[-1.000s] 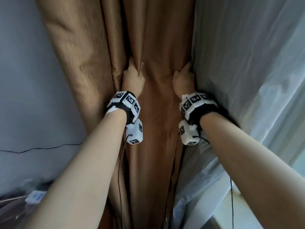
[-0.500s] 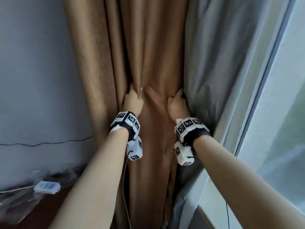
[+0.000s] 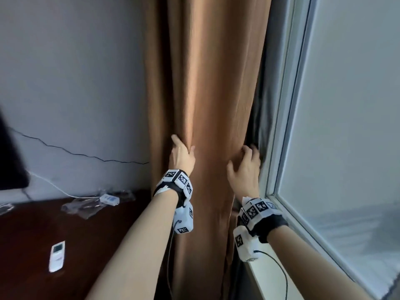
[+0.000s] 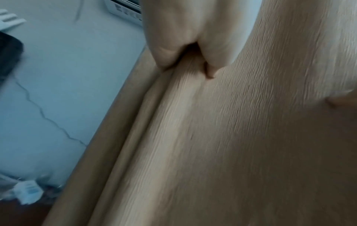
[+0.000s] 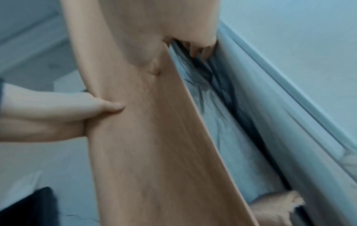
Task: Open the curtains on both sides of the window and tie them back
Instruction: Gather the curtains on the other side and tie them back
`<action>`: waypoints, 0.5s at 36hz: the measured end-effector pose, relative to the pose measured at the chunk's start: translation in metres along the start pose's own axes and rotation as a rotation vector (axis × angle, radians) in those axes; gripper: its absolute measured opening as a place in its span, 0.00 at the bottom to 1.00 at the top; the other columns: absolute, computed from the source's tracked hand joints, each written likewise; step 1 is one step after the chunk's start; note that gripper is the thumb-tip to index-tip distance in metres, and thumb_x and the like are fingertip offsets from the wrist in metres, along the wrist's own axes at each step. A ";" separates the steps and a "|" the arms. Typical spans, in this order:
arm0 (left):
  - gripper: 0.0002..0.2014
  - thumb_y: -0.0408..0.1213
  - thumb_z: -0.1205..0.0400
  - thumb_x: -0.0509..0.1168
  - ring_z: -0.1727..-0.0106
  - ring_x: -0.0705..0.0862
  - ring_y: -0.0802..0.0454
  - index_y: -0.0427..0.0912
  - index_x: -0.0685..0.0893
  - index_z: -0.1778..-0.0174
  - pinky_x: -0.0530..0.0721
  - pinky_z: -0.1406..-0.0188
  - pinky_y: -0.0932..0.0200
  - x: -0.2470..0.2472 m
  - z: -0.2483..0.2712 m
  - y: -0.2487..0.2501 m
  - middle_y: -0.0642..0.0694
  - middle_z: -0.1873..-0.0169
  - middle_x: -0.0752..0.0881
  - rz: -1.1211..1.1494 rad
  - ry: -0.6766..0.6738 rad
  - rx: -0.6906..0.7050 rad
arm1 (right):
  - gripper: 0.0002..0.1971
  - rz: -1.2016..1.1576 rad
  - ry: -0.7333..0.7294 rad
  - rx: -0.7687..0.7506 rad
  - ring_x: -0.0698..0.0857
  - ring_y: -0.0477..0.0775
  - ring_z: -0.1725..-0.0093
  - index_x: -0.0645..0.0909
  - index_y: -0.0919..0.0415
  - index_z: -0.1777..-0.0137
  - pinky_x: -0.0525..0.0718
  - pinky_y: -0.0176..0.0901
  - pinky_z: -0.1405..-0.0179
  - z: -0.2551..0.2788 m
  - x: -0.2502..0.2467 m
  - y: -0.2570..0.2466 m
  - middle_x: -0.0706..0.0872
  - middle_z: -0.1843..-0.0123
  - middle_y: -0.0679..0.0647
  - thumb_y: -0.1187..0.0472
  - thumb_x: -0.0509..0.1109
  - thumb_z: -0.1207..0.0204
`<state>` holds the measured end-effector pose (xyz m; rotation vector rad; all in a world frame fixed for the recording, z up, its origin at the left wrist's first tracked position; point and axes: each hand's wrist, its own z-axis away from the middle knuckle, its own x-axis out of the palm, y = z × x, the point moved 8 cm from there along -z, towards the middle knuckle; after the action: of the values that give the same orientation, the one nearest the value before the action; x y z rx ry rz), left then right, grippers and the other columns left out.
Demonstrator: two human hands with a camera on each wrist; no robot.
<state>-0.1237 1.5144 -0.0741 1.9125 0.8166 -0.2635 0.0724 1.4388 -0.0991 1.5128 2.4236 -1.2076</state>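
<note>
The brown curtain (image 3: 207, 105) hangs bunched in folds between the grey wall and the window. My left hand (image 3: 183, 155) grips a fold on its left side; the left wrist view shows my thumb (image 4: 210, 71) pressed on the front and my fingers behind the cloth. My right hand (image 3: 243, 165) holds the curtain's right edge, fingers (image 5: 199, 52) hooked behind it and thumb (image 5: 154, 67) on the front. A dark grey lining or second curtain (image 3: 259, 118) is squeezed between the brown cloth and the window frame. I see no tie-back.
The window frame (image 3: 287, 126) and sill (image 3: 266, 276) run down the right. A dark wooden table (image 3: 32, 245) at lower left holds a white remote (image 3: 57, 253), a small white box (image 3: 109, 199) on a cable and crumpled plastic. A dark screen (image 3: 8, 159) stands at the left edge.
The bunched curtain and grey cloth have moved left toward the wall, uncovering the window pane. Both hands sit lower in view, and my right hand's fingers have spread more loosely.
</note>
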 end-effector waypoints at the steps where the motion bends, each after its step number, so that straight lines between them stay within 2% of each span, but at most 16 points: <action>1: 0.33 0.43 0.18 0.66 0.39 0.80 0.30 0.31 0.57 0.25 0.77 0.45 0.41 -0.008 0.011 0.001 0.29 0.38 0.79 -0.044 0.028 -0.009 | 0.19 -0.031 0.021 -0.021 0.70 0.65 0.30 0.72 0.64 0.35 0.71 0.55 0.30 0.009 -0.013 -0.005 0.67 0.27 0.64 0.61 0.68 0.25; 3: 0.41 0.49 0.24 0.71 0.34 0.76 0.35 0.32 0.58 0.24 0.74 0.41 0.39 -0.028 0.032 0.002 0.32 0.34 0.75 -0.218 0.107 -0.051 | 0.11 -0.101 0.000 -0.055 0.76 0.57 0.38 0.76 0.63 0.45 0.78 0.52 0.37 0.025 -0.032 -0.016 0.70 0.32 0.58 0.61 0.68 0.24; 4: 0.46 0.53 0.26 0.72 0.32 0.73 0.37 0.32 0.56 0.22 0.72 0.39 0.39 -0.039 0.040 0.003 0.34 0.32 0.73 -0.307 0.146 -0.073 | 0.09 -0.110 -0.029 -0.072 0.79 0.54 0.44 0.76 0.62 0.46 0.81 0.52 0.44 0.033 -0.038 -0.022 0.72 0.35 0.55 0.61 0.67 0.23; 7: 0.56 0.60 0.29 0.71 0.31 0.67 0.41 0.30 0.47 0.19 0.69 0.37 0.42 -0.065 0.060 0.009 0.37 0.28 0.66 -0.429 0.164 -0.121 | 0.11 -0.061 -0.127 -0.183 0.82 0.55 0.57 0.73 0.61 0.41 0.83 0.54 0.57 0.058 -0.052 -0.046 0.73 0.38 0.52 0.64 0.64 0.22; 9: 0.58 0.60 0.28 0.71 0.30 0.66 0.42 0.29 0.43 0.18 0.68 0.37 0.43 -0.083 0.070 0.021 0.38 0.26 0.64 -0.431 0.179 -0.135 | 0.16 -0.014 -0.216 -0.255 0.83 0.59 0.58 0.71 0.61 0.35 0.83 0.54 0.60 0.075 -0.054 -0.060 0.72 0.35 0.53 0.65 0.62 0.22; 11: 0.55 0.58 0.26 0.69 0.29 0.65 0.42 0.28 0.43 0.18 0.68 0.36 0.43 -0.104 0.079 0.044 0.38 0.26 0.63 -0.407 0.229 -0.096 | 0.24 0.047 -0.304 -0.316 0.84 0.60 0.55 0.66 0.61 0.27 0.83 0.50 0.61 0.092 -0.054 -0.072 0.68 0.28 0.53 0.64 0.62 0.22; 13: 0.49 0.57 0.23 0.65 0.29 0.66 0.40 0.29 0.48 0.18 0.68 0.35 0.42 -0.124 0.091 0.073 0.37 0.25 0.64 -0.377 0.300 0.031 | 0.29 0.061 -0.370 -0.345 0.84 0.60 0.51 0.59 0.59 0.21 0.82 0.47 0.60 0.107 -0.052 -0.082 0.62 0.23 0.53 0.62 0.61 0.22; 15: 0.40 0.55 0.21 0.61 0.31 0.69 0.40 0.32 0.58 0.20 0.70 0.35 0.42 -0.142 0.109 0.106 0.38 0.28 0.67 -0.289 0.373 0.265 | 0.33 0.038 -0.425 -0.338 0.83 0.61 0.44 0.52 0.55 0.19 0.83 0.48 0.54 0.122 -0.049 -0.089 0.57 0.20 0.52 0.61 0.61 0.23; 17: 0.31 0.54 0.20 0.61 0.34 0.72 0.44 0.37 0.68 0.27 0.74 0.34 0.46 -0.149 0.132 0.132 0.41 0.32 0.71 -0.127 0.329 0.497 | 0.37 -0.025 -0.474 -0.310 0.80 0.60 0.38 0.48 0.50 0.18 0.82 0.49 0.47 0.133 -0.046 -0.098 0.56 0.19 0.51 0.60 0.61 0.24; 18: 0.29 0.54 0.20 0.62 0.35 0.74 0.46 0.39 0.69 0.29 0.76 0.35 0.47 -0.147 0.140 0.138 0.43 0.34 0.71 -0.062 0.242 0.552 | 0.39 -0.066 -0.498 -0.300 0.78 0.59 0.35 0.46 0.48 0.17 0.81 0.48 0.43 0.138 -0.046 -0.103 0.56 0.19 0.51 0.60 0.61 0.25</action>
<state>-0.1222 1.2936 0.0328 2.4720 1.0413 -0.3228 -0.0319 1.2953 -0.1152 0.9241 2.2005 -1.0173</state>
